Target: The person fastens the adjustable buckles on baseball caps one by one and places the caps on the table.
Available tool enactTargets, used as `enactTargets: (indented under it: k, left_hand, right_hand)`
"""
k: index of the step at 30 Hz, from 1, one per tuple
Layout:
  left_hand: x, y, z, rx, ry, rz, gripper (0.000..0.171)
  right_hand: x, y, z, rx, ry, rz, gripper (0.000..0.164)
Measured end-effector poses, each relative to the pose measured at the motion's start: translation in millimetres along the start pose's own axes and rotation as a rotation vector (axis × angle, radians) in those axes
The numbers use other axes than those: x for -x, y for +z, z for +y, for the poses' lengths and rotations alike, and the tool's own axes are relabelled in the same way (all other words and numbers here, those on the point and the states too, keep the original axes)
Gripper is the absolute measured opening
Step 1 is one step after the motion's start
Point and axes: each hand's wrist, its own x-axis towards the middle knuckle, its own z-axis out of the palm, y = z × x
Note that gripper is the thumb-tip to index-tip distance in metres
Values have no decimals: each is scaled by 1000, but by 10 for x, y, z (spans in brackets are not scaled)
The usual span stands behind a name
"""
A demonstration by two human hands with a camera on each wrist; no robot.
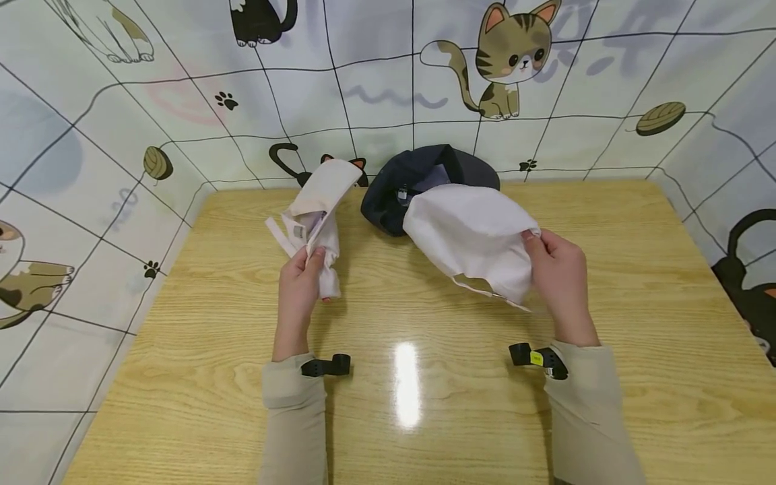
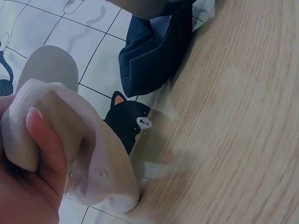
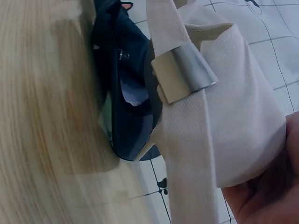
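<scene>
Currently | left fingers (image 1: 314, 261) pinching crumpled white cap (image 1: 332, 183) | right fingers (image 1: 535, 248) pinching open white cap (image 1: 463, 222) | navy cap (image 1: 383, 195) on table (image 1: 212, 337)

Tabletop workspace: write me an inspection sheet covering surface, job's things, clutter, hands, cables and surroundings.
Surface: wood-grain table, one bright reflection on it.
Job's things: left white cap and right white cap, both held; the right one's strap has a metal buckle. Dark cap at the table's far edge, partly hidden in the head view.
Clutter: nothing seen.
Hands: left hand and right hand each grip a white cap, fingers curled.
Cables: nothing seen.
Surroundings: cat-print backdrop behind and beside the table.
</scene>
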Motion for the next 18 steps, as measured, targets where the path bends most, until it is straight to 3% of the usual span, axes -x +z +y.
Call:
enactTargets:
  k: [9, 18]
  left_hand:
    - [1, -20, -19, 43, -8, -12, 34]
    - [13, -51, 20, 59, -14, -17, 32]
  right_hand:
    - [-110, -241, 157, -274, 165, 184, 35]
    - [-184, -421, 455, -357, 206, 299, 28]
